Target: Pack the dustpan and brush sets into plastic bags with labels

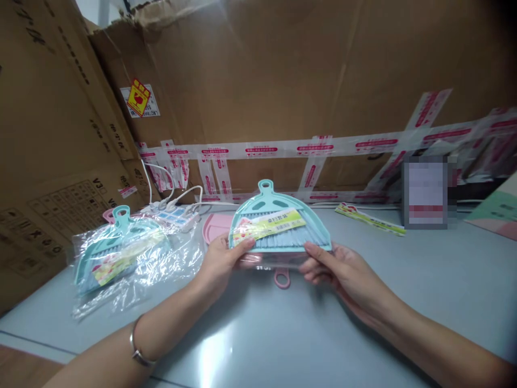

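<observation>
A light-blue dustpan (264, 205) with a blue-bristled brush (297, 238) and a yellow-green printed label (270, 225) is held up in front of me. My left hand (221, 264) grips its lower left corner, thumb on the front. At the lower right corner, my right hand (337, 267) pinches the edge between thumb and fingers. Clear plastic (274, 262) shows along the bottom edge. Behind and below it, a pink dustpan (216, 226) is partly hidden, and a pink handle loop (282, 279) sticks out toward me.
On the left lie more dustpan sets (123, 231) in clear plastic bags. Behind them is a power strip (175, 215) with white cables. A loose label card (369, 220) lies at the right, near a blurred-out upright object (427, 194). Large taped cardboard boxes (258, 81) wall off the back.
</observation>
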### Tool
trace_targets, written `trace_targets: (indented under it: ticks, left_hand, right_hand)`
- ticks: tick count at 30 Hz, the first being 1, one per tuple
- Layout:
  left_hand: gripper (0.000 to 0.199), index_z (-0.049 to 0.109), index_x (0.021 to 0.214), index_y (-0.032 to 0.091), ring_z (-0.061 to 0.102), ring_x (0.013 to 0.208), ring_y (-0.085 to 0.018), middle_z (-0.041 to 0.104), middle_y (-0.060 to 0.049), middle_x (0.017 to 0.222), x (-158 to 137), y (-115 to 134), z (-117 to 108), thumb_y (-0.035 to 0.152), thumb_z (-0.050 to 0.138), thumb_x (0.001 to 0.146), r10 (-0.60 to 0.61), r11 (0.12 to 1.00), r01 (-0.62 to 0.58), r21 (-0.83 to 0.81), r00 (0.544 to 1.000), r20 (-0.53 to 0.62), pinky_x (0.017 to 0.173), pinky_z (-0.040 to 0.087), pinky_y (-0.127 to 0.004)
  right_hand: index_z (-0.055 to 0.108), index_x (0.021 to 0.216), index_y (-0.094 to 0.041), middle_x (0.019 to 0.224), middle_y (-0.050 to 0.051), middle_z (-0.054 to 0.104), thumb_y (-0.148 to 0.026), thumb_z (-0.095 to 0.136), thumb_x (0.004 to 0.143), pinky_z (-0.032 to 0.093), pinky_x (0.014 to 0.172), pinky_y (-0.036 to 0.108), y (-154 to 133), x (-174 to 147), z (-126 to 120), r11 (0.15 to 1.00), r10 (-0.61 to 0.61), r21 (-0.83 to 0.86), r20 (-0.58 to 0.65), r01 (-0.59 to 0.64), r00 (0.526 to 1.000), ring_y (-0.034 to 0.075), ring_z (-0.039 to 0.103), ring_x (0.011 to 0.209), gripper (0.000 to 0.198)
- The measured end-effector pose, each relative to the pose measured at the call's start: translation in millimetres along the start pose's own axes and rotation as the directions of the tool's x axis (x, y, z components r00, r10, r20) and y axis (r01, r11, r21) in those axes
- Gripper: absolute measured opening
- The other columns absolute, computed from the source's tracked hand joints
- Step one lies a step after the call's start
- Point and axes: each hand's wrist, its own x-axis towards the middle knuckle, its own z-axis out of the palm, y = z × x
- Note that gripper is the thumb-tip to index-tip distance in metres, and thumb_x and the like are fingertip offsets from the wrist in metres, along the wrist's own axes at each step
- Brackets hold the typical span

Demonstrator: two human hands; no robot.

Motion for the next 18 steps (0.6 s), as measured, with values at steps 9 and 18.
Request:
trace_targets:
  ticks: [9, 18]
  left_hand:
    - [0.048, 0.057, 0.109, 0.012, 0.067, 0.077, -0.02, 0.068, -0.013, 0.099, -7.9, 7.1, 4.8, 0.036, 0.07, 0.07, 0.043, 0.995, -0.042, 0.095, 0.999, -0.005, 0.066, 0.054, -0.028]
    - [0.098, 0.036, 0.135, 0.026, 0.032, 0.132, -0.033, 0.036, -0.012, 0.143, -10.5, 10.1, -11.0, 0.021, 0.084, 0.05, 0.497, 0.662, -0.625, 0.414, 0.779, 0.382, 0.107, 0.033, -0.043]
  right_hand:
    - [0.06, 0.056, -0.014, 0.04, -0.001, 0.057, -0.047, 0.081, 0.05, 0.035, 0.039, 0.019, 1.0, 1.1, -1.9, 0.995, -0.047, 0.083, -0.012, 0.048, 0.999, 0.007, 0.046, 0.036, 0.04]
    - [0.061, 0.051, -0.016, 0.038, -0.002, 0.053, -0.045, 0.082, 0.048, 0.034, 0.037, 0.02, -6.9, 5.7, -7.1, 0.988, -0.071, 0.136, -0.037, 0.076, 0.997, 0.007, 0.042, 0.036, 0.036]
